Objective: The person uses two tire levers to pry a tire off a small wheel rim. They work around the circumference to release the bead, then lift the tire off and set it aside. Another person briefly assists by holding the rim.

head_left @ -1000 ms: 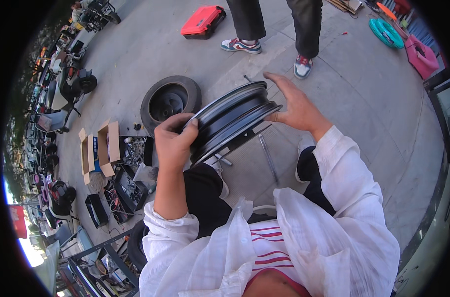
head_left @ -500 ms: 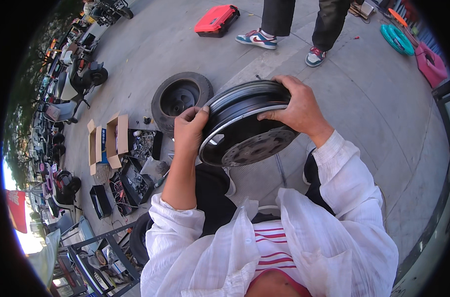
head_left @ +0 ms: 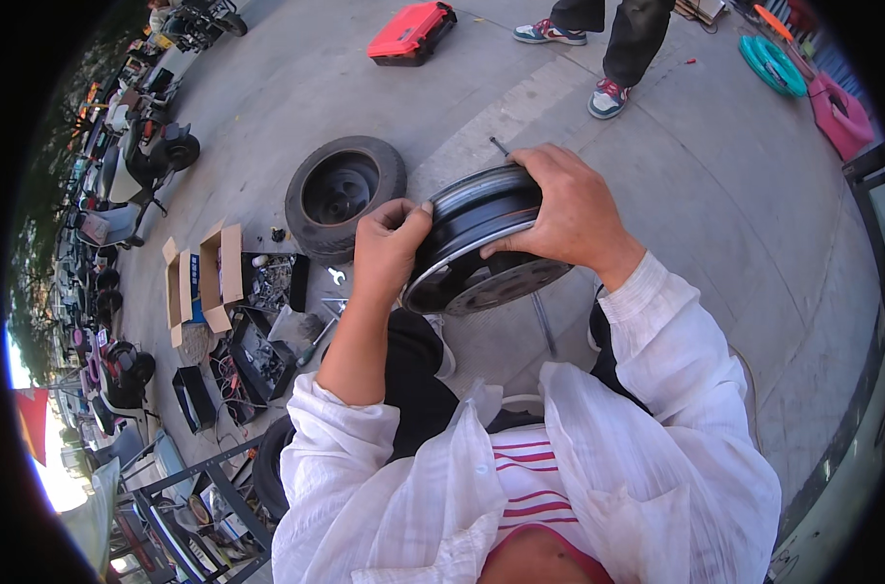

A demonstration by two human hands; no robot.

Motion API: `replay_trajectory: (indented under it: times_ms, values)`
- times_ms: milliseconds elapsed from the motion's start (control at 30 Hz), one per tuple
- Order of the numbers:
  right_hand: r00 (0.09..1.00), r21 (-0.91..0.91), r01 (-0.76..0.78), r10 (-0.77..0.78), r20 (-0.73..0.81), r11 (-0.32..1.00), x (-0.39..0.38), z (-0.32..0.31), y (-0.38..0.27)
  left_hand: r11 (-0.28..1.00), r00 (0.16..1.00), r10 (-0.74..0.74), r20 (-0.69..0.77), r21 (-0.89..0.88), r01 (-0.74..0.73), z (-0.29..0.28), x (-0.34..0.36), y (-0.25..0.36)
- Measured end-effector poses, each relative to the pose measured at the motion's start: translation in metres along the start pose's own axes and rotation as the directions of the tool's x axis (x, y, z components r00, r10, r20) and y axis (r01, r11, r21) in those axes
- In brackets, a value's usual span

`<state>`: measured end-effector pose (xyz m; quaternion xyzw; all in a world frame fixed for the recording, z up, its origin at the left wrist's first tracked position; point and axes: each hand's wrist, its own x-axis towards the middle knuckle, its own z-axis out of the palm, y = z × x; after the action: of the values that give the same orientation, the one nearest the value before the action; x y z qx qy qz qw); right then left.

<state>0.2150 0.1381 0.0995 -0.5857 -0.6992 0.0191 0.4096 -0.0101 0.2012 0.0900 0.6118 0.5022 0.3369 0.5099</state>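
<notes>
Between my hands a black wheel rim [head_left: 491,216] is held up, tilted, above the ground in front of my knees. My left hand [head_left: 389,238] grips its left edge, thumb up near the upper lip. Across the right side, my right hand [head_left: 577,206] wraps the rim with the thumb on the lower lip and the fingers over the far edge. No tyre is on this rim. Behind it lies a tyre on a dark wheel [head_left: 347,195], flat on the pavement. A long metal bar [head_left: 542,324] lies partly hidden under the rim.
Left of my knees are open cardboard boxes [head_left: 218,273], black trays of tools [head_left: 262,355] and a wrench [head_left: 337,276]. A red case [head_left: 413,35] lies farther off. Another person's shoe [head_left: 608,99] is ahead. Parked scooters [head_left: 136,170] line the left; a pink container [head_left: 839,117] stands right.
The rim has come slightly lower and is turned more edge-on, both hands still on it. The other person's feet appear farther away, and the view has shifted a little.
</notes>
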Motion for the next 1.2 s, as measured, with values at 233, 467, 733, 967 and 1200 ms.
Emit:
replay_trajectory:
  times_ms: [233, 467, 733, 967, 1200]
  values:
    - [0.98, 0.071, 0.167, -0.174, 0.102, 0.983, 0.005, 0.001, 0.016, 0.978, 0.925, -0.016, 0.38, 0.199, -0.065, 0.002, 0.008, 0.011]
    - [0.989, 0.075, -0.128, 0.133, -0.068, 0.989, -0.016, 0.023, 0.03, 0.999, 0.986, -0.045, 0.161, 0.004, 0.045, 0.029, 0.012, -0.013]
    - [0.664, 0.67, -0.722, 0.445, 0.602, 0.172, -0.03, 0.046, 0.004, 0.996, 0.994, -0.075, -0.076, 0.032, 0.078, 0.042, 0.027, -0.04]
    - [0.726, 0.629, -0.684, 0.424, 0.541, 0.368, -0.01, 0.072, 0.021, 0.995, 0.988, -0.104, -0.114, -0.006, 0.104, 0.038, 0.016, -0.04]
    - [0.848, 0.184, -0.481, 0.402, 0.345, 0.857, 0.007, 0.074, 0.014, 0.992, 0.989, -0.089, -0.116, 0.074, 0.098, 0.042, -0.003, -0.019]
